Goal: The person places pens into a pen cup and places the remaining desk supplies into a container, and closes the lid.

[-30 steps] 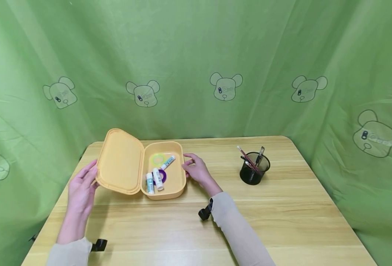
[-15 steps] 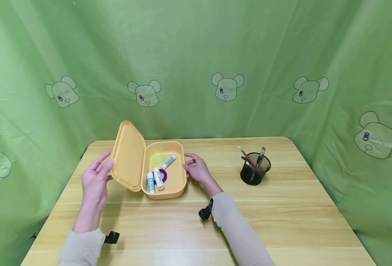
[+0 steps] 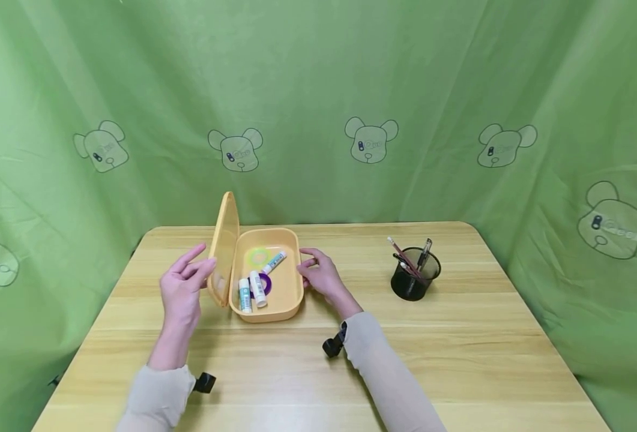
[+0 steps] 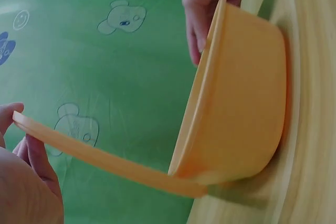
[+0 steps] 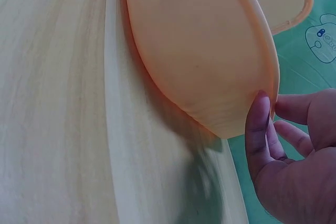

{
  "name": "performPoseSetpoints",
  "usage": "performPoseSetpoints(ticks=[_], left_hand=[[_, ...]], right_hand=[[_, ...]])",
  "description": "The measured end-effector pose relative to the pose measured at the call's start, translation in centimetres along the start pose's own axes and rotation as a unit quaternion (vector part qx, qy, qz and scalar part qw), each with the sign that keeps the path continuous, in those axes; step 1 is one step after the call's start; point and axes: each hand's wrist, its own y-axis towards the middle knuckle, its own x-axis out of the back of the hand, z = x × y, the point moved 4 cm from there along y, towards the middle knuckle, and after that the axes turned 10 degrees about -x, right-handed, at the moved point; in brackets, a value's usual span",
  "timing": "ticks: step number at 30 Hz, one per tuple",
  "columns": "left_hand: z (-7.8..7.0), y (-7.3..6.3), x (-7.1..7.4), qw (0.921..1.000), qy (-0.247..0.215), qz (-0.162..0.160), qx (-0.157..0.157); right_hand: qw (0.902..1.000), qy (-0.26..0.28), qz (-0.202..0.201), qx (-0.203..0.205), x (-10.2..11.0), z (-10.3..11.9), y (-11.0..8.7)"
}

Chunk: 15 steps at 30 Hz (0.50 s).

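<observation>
A yellow-orange plastic box [image 3: 287, 288] with a hinged lid [image 3: 225, 252] stands on the table, its lid raised nearly upright. My left hand [image 3: 181, 295] pinches the lid's free edge between thumb and fingers, as the left wrist view shows on the lid [image 4: 105, 158]. On the opposite side, my right hand [image 3: 325, 279] pinches the box rim, thumb and fingers on either side of the wall in the right wrist view. Inside lie a blue-and-white glue stick [image 3: 245, 296], a white one [image 3: 257, 289], a smaller tube [image 3: 274, 262], a purple ring [image 3: 266, 283] and a yellow-green ring [image 3: 256, 257].
A black mesh pen cup [image 3: 407, 287] with pencils and pens stands right of the box. The wooden table [image 3: 275, 372] reaches back to a green curtain [image 3: 307, 78] with bear-head prints, which also hangs along both sides.
My left hand has moved right, swinging the lid up from a leftward tilt to nearly upright. The right hand keeps its place at the box rim.
</observation>
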Motion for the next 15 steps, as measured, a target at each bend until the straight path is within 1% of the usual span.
performPoseSetpoints(ticks=[10,15], left_hand=[[1.5,-1.2,-2.0,0.9994,0.026,0.017,-0.012],[2.6,-2.0,-2.8,0.9965,0.072,0.032,-0.029]], right_hand=[[1.0,0.003,0.0,-0.001,-0.1,0.0,0.0],[1.0,0.004,-0.002,-0.004,-0.2,0.0,0.0]])
